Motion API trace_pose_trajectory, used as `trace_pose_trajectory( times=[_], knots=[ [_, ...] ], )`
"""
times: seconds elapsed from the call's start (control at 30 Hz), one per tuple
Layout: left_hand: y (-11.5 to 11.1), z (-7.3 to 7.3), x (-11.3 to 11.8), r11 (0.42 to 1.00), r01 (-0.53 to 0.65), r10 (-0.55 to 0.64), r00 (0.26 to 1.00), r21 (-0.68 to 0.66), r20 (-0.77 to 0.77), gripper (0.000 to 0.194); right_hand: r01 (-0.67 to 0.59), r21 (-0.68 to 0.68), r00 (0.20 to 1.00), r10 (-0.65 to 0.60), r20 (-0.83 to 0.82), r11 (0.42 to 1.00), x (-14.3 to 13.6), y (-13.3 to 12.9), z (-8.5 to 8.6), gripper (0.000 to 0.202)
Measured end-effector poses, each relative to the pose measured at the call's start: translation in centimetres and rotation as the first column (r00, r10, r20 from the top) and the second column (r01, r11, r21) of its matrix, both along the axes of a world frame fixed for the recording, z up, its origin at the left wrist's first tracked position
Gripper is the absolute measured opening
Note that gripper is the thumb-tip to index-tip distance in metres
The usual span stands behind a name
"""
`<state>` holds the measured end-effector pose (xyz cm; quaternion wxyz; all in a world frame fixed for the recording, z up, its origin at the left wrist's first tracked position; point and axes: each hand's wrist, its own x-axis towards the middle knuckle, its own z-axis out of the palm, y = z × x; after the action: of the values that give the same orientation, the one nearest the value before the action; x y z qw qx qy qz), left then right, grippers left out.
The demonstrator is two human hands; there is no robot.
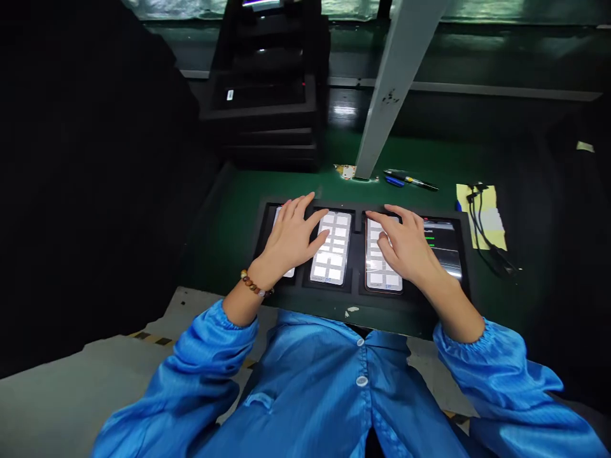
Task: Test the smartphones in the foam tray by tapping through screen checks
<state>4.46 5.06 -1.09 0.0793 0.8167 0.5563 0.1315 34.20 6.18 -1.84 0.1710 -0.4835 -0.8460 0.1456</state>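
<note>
Several smartphones lie face up in the slots of a black tray (357, 280) on the green table. My left hand (294, 235), fingers spread, reaches over the leftmost phone (289, 273) and onto the left edge of a second phone (333, 254) with a lit white grid of boxes. Over a third phone (382, 280) with a similar grid is my right hand (403, 242), its index finger stretched to the phone's upper left and its thumb above the screen. A dark-screened phone (442, 245) with green lines is partly hidden by that hand. Neither hand grips anything.
Stacked black trays (267, 121) stand at the back left. A grey metal post (389, 83) rises behind the phones. Beside it lie a black pen (415, 181) and a blue cap (394, 182). Black cables (477, 219) rest on yellow paper (496, 222) at right.
</note>
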Motion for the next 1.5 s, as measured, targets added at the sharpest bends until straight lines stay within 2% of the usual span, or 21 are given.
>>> trace_pose_trajectory(
  times=[0.17,0.43,0.63,0.83,1.0,1.17,1.27,1.37,1.5],
  knots=[
    [-1.0,0.0,0.4,1.0,-0.018,0.019,0.999,0.026,-0.037,0.048,-0.012,0.023,1.0,0.011,0.028,1.0,0.4,-1.6,-0.5,0.056],
    [-6.1,0.5,0.1,0.997,0.026,-0.026,1.0,0.071,0.008,0.041,-0.067,0.079,0.998,0.066,0.017,0.995,1.0,-6.7,-0.3,0.064],
    [-9.7,0.1,-0.4,0.988,0.059,-0.073,0.993,0.143,0.092,0.04,-0.101,0.069,0.994,0.104,-0.035,0.992,1.9,-10.3,-0.4,0.065],
    [-11.8,-0.9,-0.9,0.97,0.065,-0.105,0.982,0.234,0.16,0.032,-0.137,0.079,0.986,0.143,-0.08,0.987,2.6,-12.6,-0.4,0.063],
    [-11.6,-0.9,-1.0,0.973,0.041,-0.078,0.985,0.226,0.156,0.032,-0.139,0.083,0.984,0.147,-0.104,0.987,2.5,-12.8,-0.3,0.064],
    [-8.2,-0.3,-0.3,0.997,-0.021,0.018,0.999,0.075,0.042,0.05,-0.114,0.083,0.99,0.121,-0.079,0.99,2.3,-12.2,-0.4,0.06],
    [-6.8,-0.1,-0.1,0.999,-0.029,0.029,1.0,0.04,0.012,0.054,-0.103,0.083,0.992,0.108,-0.068,0.991,2.3,-12.1,-0.6,0.059],
    [-7.4,-0.1,-0.5,0.998,-0.004,0.002,1.0,0.069,0.027,0.05,-0.118,0.066,0.99,0.122,-0.065,0.991,2.6,-12.3,-0.7,0.059],
    [-10.2,-0.3,-1.8,0.992,0.05,-0.058,0.996,0.115,0.069,0.04,-0.148,0.059,0.984,0.153,-0.087,0.987,3.0,-12.4,-0.7,0.061]
  ],
)
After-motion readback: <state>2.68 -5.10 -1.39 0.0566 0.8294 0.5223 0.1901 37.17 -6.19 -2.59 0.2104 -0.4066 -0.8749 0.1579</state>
